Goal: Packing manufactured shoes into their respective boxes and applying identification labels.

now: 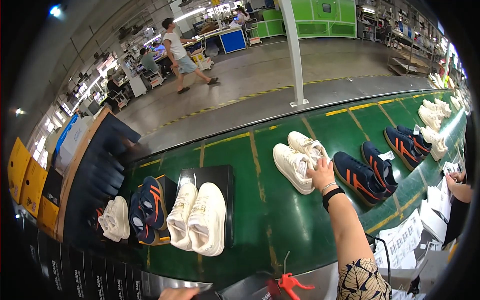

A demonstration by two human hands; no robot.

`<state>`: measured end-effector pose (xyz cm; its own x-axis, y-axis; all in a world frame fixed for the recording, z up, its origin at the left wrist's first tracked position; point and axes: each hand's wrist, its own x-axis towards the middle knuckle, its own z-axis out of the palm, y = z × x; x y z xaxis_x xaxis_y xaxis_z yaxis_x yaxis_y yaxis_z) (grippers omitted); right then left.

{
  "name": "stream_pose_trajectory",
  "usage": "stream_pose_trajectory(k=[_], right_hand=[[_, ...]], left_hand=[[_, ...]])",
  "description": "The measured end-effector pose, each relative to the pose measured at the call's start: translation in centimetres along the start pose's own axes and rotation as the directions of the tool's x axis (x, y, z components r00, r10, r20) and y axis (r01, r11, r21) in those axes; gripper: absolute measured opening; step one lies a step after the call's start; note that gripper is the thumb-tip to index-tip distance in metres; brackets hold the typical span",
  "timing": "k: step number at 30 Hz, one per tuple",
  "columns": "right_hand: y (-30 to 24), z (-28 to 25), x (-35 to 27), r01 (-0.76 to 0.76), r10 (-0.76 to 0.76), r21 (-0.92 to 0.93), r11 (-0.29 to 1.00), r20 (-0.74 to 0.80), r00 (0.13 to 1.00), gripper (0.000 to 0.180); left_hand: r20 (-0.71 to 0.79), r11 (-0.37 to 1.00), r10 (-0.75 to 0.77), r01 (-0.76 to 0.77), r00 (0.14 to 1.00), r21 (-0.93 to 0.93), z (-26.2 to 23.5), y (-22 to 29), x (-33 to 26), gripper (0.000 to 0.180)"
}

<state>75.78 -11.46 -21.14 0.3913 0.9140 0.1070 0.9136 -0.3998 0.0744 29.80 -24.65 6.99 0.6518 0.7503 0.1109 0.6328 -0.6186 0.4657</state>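
Right hand (322, 174) was at the heel end of the cream shoes (291, 166) on the green belt (292, 227), beside navy shoes (354, 175), where catching both collars evenly seemed best (couldn't tell whether either grip was closed; left hand (179, 293) mostly cropped).

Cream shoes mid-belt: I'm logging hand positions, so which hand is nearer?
Right hand: its fingers are at the heels of the cream shoes. The left hand is farther, down at the picture's lower edge.

Right hand (321, 173) | arm (347, 230) outstretched, palm down | left hand (178, 293) | low, partly cropped
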Motion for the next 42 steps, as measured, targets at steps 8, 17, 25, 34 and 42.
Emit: stream_pose_trajectory(k=[8,17,25,34,42], right_hand=[[0.4,-1.8,-0.5,0.094,-0.088,-0.018,0.995,0.215,0.973,0.021],[0.4,-5.4,-18.0,0.115,-0.172,0.248,0.962,0.222,0.960,0.024],[5.3,-5.1,-15.9,-0.391,0.621,0.770,0.505,-0.009,0.784,0.023],[5.9,-4.5,-13.6,-0.344,0.443,0.757,0.555,0.081,0.893,0.025],[5.0,-4.5,-13.5,-0.007,0.355,0.699,0.715,-0.355,0.865,0.020]], left_hand=[[0.106,0.999,0.047,-0.046,0.993,-0.017,1.6,2.1,2.2,0.050],[0.113,0.982,0.191,-0.191,0.975,-0.008,2.6,3.4,1.5,0.049],[0.140,0.974,0.204,-0.215,0.969,0.074,1.6,2.1,0.1,0.055],[0.135,0.973,-0.215,0.225,0.967,-0.061,-0.6,0.0,-3.3,0.060],[0.151,0.977,-0.208,0.199,0.966,0.074,-0.1,2.0,-4.4,0.054]])
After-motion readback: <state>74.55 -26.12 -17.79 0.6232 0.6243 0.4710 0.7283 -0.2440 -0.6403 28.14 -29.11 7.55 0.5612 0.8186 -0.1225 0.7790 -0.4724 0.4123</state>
